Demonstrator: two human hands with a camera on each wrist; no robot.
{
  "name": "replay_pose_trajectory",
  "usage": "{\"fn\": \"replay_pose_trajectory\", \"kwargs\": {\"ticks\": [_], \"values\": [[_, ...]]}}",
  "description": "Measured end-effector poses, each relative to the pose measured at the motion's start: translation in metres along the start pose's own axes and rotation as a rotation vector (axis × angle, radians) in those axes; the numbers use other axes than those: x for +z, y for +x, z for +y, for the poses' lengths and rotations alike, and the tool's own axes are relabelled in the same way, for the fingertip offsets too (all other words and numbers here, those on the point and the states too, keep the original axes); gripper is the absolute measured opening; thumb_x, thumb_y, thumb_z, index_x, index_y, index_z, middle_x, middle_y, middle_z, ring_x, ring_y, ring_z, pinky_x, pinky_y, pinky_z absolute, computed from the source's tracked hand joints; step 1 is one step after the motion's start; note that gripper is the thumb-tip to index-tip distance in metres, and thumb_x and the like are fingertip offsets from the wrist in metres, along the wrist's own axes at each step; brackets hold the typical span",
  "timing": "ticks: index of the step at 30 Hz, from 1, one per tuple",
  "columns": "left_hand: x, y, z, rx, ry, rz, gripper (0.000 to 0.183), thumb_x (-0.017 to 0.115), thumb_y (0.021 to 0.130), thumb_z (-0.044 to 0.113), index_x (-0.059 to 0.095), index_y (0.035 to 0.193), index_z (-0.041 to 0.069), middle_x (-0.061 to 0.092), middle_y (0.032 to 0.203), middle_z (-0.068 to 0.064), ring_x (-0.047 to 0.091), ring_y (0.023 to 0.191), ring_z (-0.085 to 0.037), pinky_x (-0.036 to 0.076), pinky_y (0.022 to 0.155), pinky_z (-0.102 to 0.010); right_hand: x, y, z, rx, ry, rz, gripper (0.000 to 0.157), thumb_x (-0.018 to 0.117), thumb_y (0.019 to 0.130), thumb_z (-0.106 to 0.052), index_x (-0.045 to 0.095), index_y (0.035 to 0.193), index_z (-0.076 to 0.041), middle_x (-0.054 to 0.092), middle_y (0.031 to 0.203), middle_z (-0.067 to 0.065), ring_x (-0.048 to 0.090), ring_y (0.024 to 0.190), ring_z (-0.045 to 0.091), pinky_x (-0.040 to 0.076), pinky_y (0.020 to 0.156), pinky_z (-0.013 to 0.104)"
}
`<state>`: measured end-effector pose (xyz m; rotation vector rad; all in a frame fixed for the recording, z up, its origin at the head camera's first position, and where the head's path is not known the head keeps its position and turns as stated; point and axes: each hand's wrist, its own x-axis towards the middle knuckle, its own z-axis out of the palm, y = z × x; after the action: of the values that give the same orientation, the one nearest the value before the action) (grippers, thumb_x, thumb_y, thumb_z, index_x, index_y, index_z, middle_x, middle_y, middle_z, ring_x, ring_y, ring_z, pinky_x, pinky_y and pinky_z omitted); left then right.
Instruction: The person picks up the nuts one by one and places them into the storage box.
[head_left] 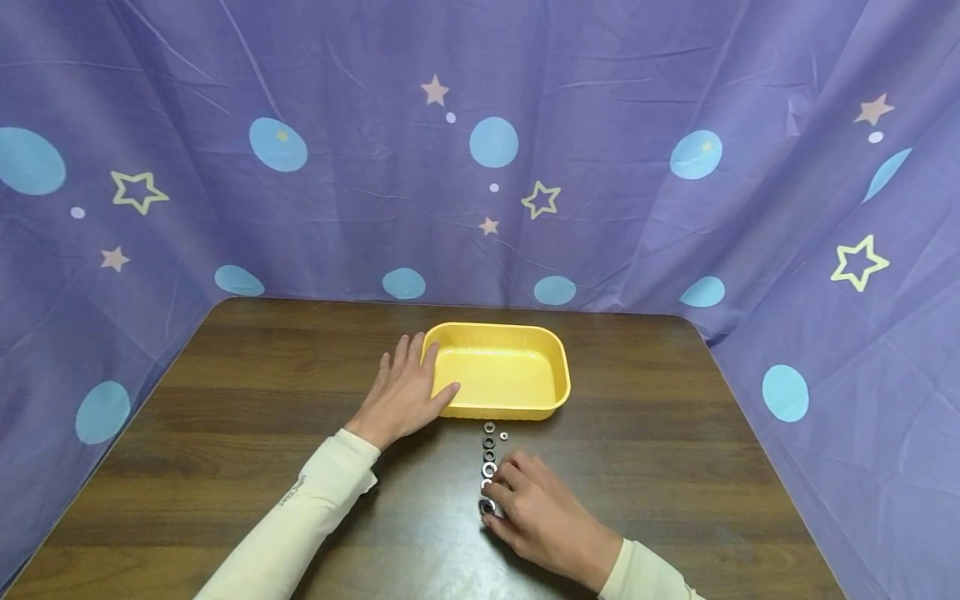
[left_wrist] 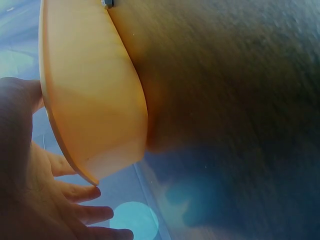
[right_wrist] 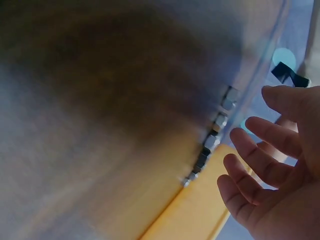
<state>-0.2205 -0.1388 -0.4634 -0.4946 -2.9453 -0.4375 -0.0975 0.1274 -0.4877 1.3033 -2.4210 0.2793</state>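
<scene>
My left hand (head_left: 405, 396) rests at the left end of a yellow plastic tray (head_left: 557, 410), its fingers straight and spread over the rim. In the left wrist view the thumb passes behind the tray's rim (left_wrist: 43, 65). My right hand (head_left: 543, 512) hovers beside a row of metal hex nuts, fingers loosely bent and apart. Its thumb and index finger are near the large nut (head_left: 487, 507) at the row's near end. In the right wrist view that end nut (right_wrist: 230, 98) lies just beyond the fingertips, with nothing held in the hand.
The other nuts (head_left: 489, 456) line up toward the tray's front wall, partly covered by my right fingers. One small nut (head_left: 504, 436) lies right of the row. A brown wooden table (head_left: 675, 433) bears everything, with a purple patterned curtain (head_left: 600, 225) behind and at both sides.
</scene>
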Motion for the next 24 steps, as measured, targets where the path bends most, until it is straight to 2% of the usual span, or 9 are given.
{"fn": "replay_pose_trajectory", "kwargs": {"ticks": [8, 14, 18, 22, 24], "values": [[0.001, 0.0, -0.001, -0.007, 0.012, -0.004, 0.089, 0.061, 0.107, 0.057, 0.039, 0.164, -0.008, 0.033, 0.171, -0.032, 0.029, 0.159, -0.056, 0.031, 0.121, -0.079, 0.008, -0.004, -0.004, 0.005, -0.012, -0.053, 0.02, 0.09, 0.091, -0.034, 0.076, 0.097, -0.021, 0.068, 0.101, -0.005, 0.062, 0.103, 0.019, 0.053, 0.089, 0.036], [0.001, 0.0, 0.0, -0.005, 0.014, -0.001, 0.089, 0.061, 0.107, 0.057, 0.039, 0.164, -0.008, 0.033, 0.171, -0.032, 0.03, 0.159, -0.056, 0.031, 0.121, -0.079, 0.011, -0.003, -0.007, 0.007, -0.009, -0.051, 0.016, 0.089, 0.091, -0.027, 0.076, 0.098, -0.019, 0.069, 0.101, -0.004, 0.062, 0.102, 0.019, 0.053, 0.088, 0.036], [0.001, 0.0, -0.001, -0.009, 0.01, -0.01, 0.09, 0.06, 0.107, 0.058, 0.037, 0.165, -0.008, 0.032, 0.172, -0.032, 0.027, 0.16, -0.056, 0.029, 0.122, -0.079, 0.012, -0.002, -0.008, 0.005, -0.013, -0.046, 0.008, 0.084, 0.095, -0.021, 0.076, 0.096, -0.018, 0.068, 0.1, -0.004, 0.062, 0.1, 0.019, 0.053, 0.087, 0.035], [0.0, -0.001, 0.0, -0.01, 0.01, -0.01, 0.091, 0.06, 0.107, 0.058, 0.037, 0.165, -0.007, 0.032, 0.172, -0.031, 0.027, 0.161, -0.055, 0.03, 0.122, -0.078, 0.007, -0.002, -0.007, 0.005, 0.009, -0.049, 0.003, 0.079, 0.098, -0.018, 0.077, 0.097, -0.016, 0.069, 0.101, -0.004, 0.063, 0.101, 0.019, 0.055, 0.09, 0.036], [0.0, -0.001, 0.001, -0.006, 0.012, -0.004, 0.091, 0.061, 0.106, 0.058, 0.038, 0.165, -0.007, 0.033, 0.171, -0.031, 0.028, 0.16, -0.055, 0.031, 0.121, -0.079, 0.0, -0.002, -0.004, 0.0, 0.02, -0.045, 0.004, 0.081, 0.097, -0.017, 0.078, 0.098, -0.016, 0.069, 0.1, -0.004, 0.063, 0.1, 0.019, 0.056, 0.089, 0.036]]}}
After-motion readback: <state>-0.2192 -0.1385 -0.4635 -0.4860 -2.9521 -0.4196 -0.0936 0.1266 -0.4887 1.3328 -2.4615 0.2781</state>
